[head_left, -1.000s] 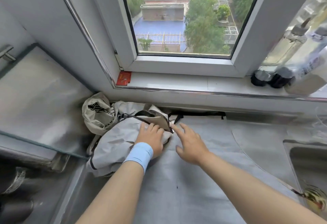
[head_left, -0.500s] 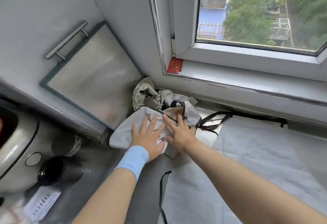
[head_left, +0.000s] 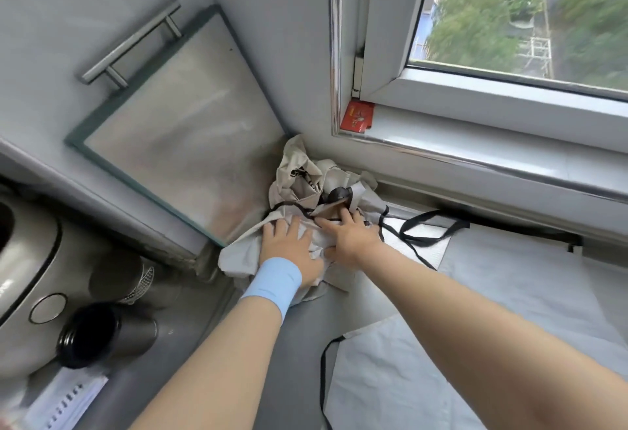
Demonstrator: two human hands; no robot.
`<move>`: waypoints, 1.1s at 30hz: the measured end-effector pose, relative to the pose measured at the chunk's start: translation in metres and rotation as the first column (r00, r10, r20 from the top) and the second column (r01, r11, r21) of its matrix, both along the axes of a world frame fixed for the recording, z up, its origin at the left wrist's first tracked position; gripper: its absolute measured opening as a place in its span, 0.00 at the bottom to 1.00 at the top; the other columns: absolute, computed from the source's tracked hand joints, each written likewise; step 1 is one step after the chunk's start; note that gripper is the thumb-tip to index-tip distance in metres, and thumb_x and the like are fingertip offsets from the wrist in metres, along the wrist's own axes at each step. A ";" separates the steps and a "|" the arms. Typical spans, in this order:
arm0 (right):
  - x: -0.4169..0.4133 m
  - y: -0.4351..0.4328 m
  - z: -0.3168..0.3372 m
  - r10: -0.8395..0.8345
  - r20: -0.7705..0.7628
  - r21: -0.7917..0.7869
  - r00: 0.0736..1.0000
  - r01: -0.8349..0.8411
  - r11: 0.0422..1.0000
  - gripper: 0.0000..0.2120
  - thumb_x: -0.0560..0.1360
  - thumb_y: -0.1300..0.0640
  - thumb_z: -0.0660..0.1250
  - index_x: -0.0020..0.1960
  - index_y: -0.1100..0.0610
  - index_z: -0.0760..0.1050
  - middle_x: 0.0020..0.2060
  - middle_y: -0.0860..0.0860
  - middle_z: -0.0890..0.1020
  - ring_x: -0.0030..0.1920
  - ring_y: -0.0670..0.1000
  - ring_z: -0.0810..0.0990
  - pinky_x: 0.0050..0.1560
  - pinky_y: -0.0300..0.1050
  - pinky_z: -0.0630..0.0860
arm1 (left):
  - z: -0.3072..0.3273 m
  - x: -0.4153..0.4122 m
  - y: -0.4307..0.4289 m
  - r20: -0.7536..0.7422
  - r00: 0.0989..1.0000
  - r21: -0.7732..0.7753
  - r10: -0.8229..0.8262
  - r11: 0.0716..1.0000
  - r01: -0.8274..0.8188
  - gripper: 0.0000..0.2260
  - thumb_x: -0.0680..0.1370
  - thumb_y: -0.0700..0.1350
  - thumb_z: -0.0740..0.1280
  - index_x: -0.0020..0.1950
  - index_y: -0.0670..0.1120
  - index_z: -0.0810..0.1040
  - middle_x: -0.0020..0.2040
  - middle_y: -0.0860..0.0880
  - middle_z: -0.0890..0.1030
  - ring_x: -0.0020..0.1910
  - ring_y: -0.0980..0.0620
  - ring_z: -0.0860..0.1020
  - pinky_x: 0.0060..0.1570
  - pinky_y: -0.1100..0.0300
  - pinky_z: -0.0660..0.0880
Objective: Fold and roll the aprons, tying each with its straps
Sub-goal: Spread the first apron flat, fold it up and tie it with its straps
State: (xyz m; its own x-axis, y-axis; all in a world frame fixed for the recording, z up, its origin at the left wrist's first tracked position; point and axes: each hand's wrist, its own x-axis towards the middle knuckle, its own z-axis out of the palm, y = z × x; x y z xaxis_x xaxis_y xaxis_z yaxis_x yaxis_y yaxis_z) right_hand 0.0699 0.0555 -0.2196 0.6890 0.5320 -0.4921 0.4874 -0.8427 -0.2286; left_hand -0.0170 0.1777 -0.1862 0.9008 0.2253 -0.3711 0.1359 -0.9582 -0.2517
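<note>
a: since both hands lie flat on that grey bundle, what could go wrong from here?
b: the bundle itself could open up. the bundled apron [head_left: 238, 254] sits in the far left corner of the counter [head_left: 292, 344], below the window sill [head_left: 475, 139], and i see nothing tied round it. the left hand [head_left: 289, 242] presses down with its fingers spread. the right hand [head_left: 353, 235] lies just beside it, fingers straight, tips at the black trim. neither one grips anything, so if either lifts i'd expect the cloth to spring loose.
a: and the straps?
b: that's the second risk. a loose black strap [head_left: 421, 243] trails off to the right over the flat apron [head_left: 509, 286] spread on the counter. i can't tell which apron it belongs to. pulling the wrong one would drag the flat apron and crease it.
a: anything behind?
b: a crumpled beige cloth [head_left: 295, 164] is jammed into the corner, touching the bundle. a strap could snag on it, or get tied in with it.
a: what about the left side?
b: the bundle's edge looks close to the counter's left edge, and a black cup [head_left: 102, 338] sits lower down on that side. a hard shove that way could send cloth over onto it.
</note>
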 end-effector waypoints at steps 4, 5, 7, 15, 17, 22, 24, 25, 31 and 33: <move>-0.021 -0.034 0.012 -0.018 0.187 0.157 0.982 -0.012 0.988 0.30 0.79 0.47 0.62 0.77 0.42 0.55 0.78 0.56 0.52 0.78 0.61 0.53 0.66 0.62 0.69 | 0.026 0.003 -0.020 -0.017 0.999 0.024 -0.030 0.999 0.030 0.26 0.80 0.60 0.50 0.75 0.52 0.63 0.78 0.45 0.57 0.75 0.43 0.54 0.70 0.48 0.52; -0.025 -0.043 0.014 -0.022 0.218 0.201 0.976 -0.023 0.979 0.28 0.79 0.48 0.62 0.76 0.44 0.58 0.79 0.56 0.53 0.77 0.60 0.55 0.65 0.60 0.70 | 0.030 0.003 -0.026 -0.011 1.000 0.026 -0.029 0.999 0.029 0.27 0.79 0.61 0.52 0.74 0.52 0.65 0.76 0.45 0.59 0.74 0.43 0.55 0.70 0.48 0.52; -0.031 -0.065 0.021 -0.026 0.269 0.277 0.963 -0.051 0.960 0.25 0.78 0.52 0.64 0.74 0.48 0.65 0.78 0.57 0.58 0.76 0.60 0.61 0.64 0.58 0.70 | 0.037 0.004 -0.040 0.063 0.998 -0.019 -0.007 1.000 0.008 0.28 0.75 0.63 0.57 0.71 0.50 0.67 0.72 0.45 0.64 0.71 0.44 0.60 0.66 0.49 0.57; -0.037 -0.203 0.019 -0.284 0.373 0.229 0.883 0.208 0.951 0.20 0.72 0.58 0.65 0.63 0.51 0.74 0.65 0.53 0.73 0.63 0.58 0.73 0.53 0.54 0.71 | 0.045 0.027 -0.144 0.310 0.946 -0.336 -0.096 0.920 0.203 0.14 0.78 0.51 0.59 0.63 0.49 0.71 0.60 0.48 0.73 0.61 0.45 0.69 0.59 0.51 0.68; -0.039 -0.245 0.010 -0.332 0.313 0.053 0.890 0.333 0.941 0.22 0.75 0.54 0.62 0.69 0.49 0.68 0.70 0.55 0.66 0.68 0.58 0.67 0.58 0.54 0.68 | 0.038 0.031 -0.178 0.256 0.950 -0.360 -0.177 0.895 0.264 0.14 0.79 0.49 0.59 0.64 0.50 0.70 0.62 0.48 0.73 0.63 0.45 0.70 0.60 0.51 0.68; -0.035 -0.311 -0.006 -0.368 0.158 0.040 0.916 0.366 0.930 0.22 0.79 0.52 0.58 0.73 0.48 0.64 0.75 0.53 0.62 0.74 0.56 0.60 0.67 0.55 0.64 | 0.014 0.046 -0.246 0.151 0.957 -0.423 -0.247 0.859 0.289 0.16 0.79 0.47 0.59 0.68 0.51 0.68 0.65 0.49 0.71 0.65 0.46 0.68 0.61 0.52 0.67; -0.022 -0.321 -0.004 -0.395 0.207 0.152 0.895 0.369 0.917 0.19 0.80 0.53 0.59 0.70 0.49 0.71 0.69 0.52 0.71 0.69 0.55 0.68 0.64 0.52 0.65 | 0.007 0.059 -0.262 0.118 0.972 -0.455 -0.203 0.859 0.234 0.17 0.79 0.46 0.59 0.69 0.50 0.67 0.66 0.48 0.69 0.67 0.45 0.67 0.60 0.50 0.69; -0.013 -0.327 -0.002 -0.428 0.244 0.197 0.870 0.387 0.901 0.17 0.79 0.55 0.60 0.68 0.50 0.73 0.66 0.52 0.73 0.67 0.56 0.70 0.61 0.52 0.66 | 0.003 0.068 -0.271 0.097 0.984 -0.472 -0.150 0.863 0.179 0.18 0.79 0.45 0.60 0.69 0.50 0.67 0.68 0.47 0.67 0.68 0.45 0.66 0.60 0.50 0.70; 0.025 -0.359 0.002 -0.533 0.233 0.191 0.813 0.500 0.845 0.19 0.76 0.58 0.63 0.67 0.52 0.73 0.64 0.55 0.71 0.65 0.58 0.68 0.59 0.51 0.67 | -0.012 0.113 -0.287 -0.118 0.982 -0.447 0.149 0.875 -0.186 0.14 0.79 0.46 0.61 0.64 0.52 0.76 0.68 0.46 0.71 0.68 0.43 0.68 0.64 0.51 0.68; 0.028 -0.364 0.000 -0.485 0.224 0.214 0.845 0.443 0.871 0.21 0.75 0.60 0.63 0.67 0.52 0.72 0.64 0.54 0.71 0.64 0.58 0.69 0.61 0.51 0.67 | -0.011 0.115 -0.287 0.013 0.972 -0.536 0.235 0.822 -0.192 0.12 0.78 0.44 0.62 0.59 0.51 0.79 0.60 0.47 0.79 0.62 0.44 0.74 0.60 0.55 0.69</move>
State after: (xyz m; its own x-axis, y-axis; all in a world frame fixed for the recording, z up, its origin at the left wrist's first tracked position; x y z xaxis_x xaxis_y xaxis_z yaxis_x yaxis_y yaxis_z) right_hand 0.0978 -0.3085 -0.2201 0.9652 0.1694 -0.1992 0.1074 -0.9515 -0.2884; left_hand 0.0977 -0.1092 -0.1974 0.8832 0.2044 -0.4221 0.3501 -0.8862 0.3034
